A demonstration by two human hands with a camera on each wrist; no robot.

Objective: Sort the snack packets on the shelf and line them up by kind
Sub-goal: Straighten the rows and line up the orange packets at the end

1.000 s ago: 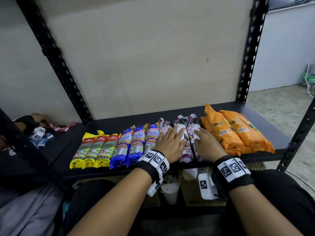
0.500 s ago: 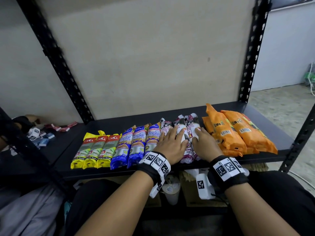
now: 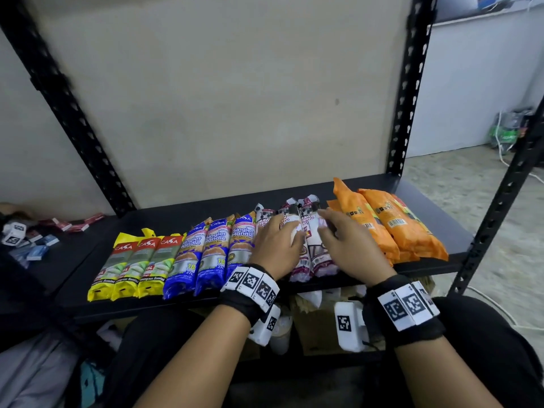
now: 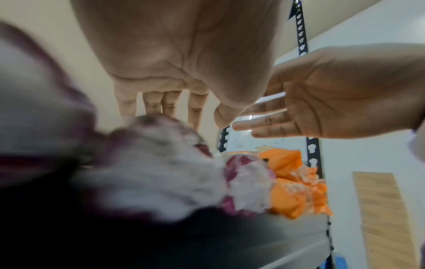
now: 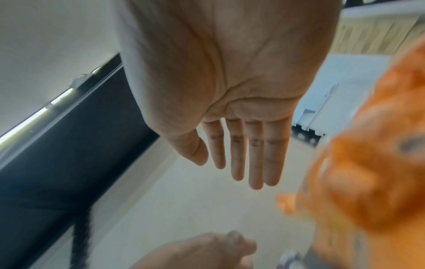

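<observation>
The white-and-maroon packets (image 3: 306,245) lie mid-row on the black shelf (image 3: 73,260), between blue packets (image 3: 212,254) and orange packets (image 3: 397,228). The left hand (image 3: 276,245) rests palm-down on them, fingers straight. The right hand (image 3: 350,245) hovers just beside, fingers straight and together, holding nothing.

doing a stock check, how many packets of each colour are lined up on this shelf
yellow plastic packets: 3
blue plastic packets: 3
white-and-maroon plastic packets: 3 showing, partly under the left hand and right hand
orange plastic packets: 3 showing, overlapping, maybe more hidden
total: 12 visible
</observation>
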